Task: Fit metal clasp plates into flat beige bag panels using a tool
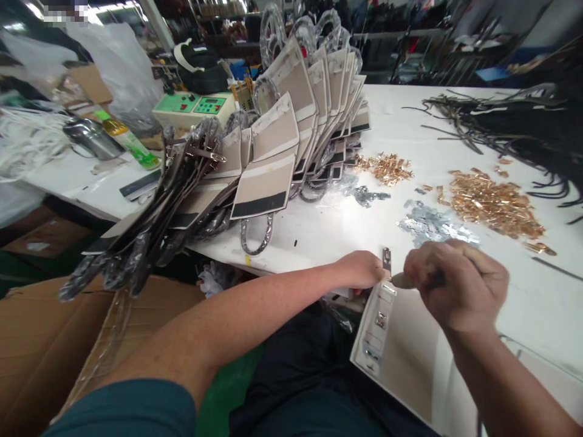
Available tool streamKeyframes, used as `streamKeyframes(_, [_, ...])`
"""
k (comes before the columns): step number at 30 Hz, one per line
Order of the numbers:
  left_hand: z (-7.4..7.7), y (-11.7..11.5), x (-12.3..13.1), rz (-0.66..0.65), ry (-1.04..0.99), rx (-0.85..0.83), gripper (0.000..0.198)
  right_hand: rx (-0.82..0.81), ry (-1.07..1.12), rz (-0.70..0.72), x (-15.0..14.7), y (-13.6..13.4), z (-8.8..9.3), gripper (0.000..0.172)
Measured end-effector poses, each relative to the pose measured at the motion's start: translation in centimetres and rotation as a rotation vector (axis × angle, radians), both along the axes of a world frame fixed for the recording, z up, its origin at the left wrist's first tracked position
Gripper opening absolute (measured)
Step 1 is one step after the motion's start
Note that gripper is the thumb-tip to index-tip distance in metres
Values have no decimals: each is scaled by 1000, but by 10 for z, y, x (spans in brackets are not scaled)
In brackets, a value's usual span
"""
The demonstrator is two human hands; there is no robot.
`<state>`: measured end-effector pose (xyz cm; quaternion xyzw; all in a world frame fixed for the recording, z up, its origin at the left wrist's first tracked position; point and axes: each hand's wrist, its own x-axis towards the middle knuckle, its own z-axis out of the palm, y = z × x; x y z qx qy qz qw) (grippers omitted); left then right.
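Observation:
My left hand (362, 270) is closed at the upper corner of a beige bag panel (410, 346), partly hiding that corner. Just beyond its fingers a small metal clasp piece (387, 257) on a dark strap sticks out over the table. Along the panel's left edge runs a pale strip with shiny metal fittings (381, 320). My right hand (460, 285) makes a fist around a hand tool with a rounded, greyish end (402, 280). That end points at the same corner, close to my left fingertips; whether it touches cannot be made out.
Beige bag pieces with plastic-wrapped handles (266, 182) are heaped at the left on the white table (319, 243). Gold metal fittings (494, 203) and silver metal plates (432, 223) lie in piles to the right. Black straps (514, 127) spread behind them. A cardboard box (150, 315) stands lower left.

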<state>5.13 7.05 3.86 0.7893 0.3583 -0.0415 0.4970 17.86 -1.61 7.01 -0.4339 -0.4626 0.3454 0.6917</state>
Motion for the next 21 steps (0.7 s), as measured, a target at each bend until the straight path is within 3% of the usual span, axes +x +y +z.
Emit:
streamKeyframes(5, [-3, -1, 0, 39, -11, -25, 39, -40, -69, 45, 1, -5, -1, 47])
streamKeyframes(9, [-4, 1, -1, 111, 14, -80, 42, 46, -27, 10, 5, -7, 0, 44])
streamKeyframes(12, [4, -3, 1, 148, 50, -76, 44, -69, -160, -28, 6, -9, -1, 51])
streamKeyframes(17, [22, -6, 1, 74, 66, 141, 40, -276, -597, -12, 26, -17, -1, 52])
streamKeyframes(20, [28, -9, 2, 49, -6, 314, 33, -372, -828, -123, 59, -46, -9, 28])
streamKeyframes(21, [32, -13, 3, 34, -65, 388, 33, -408, -885, -137, 71, -61, -14, 31])
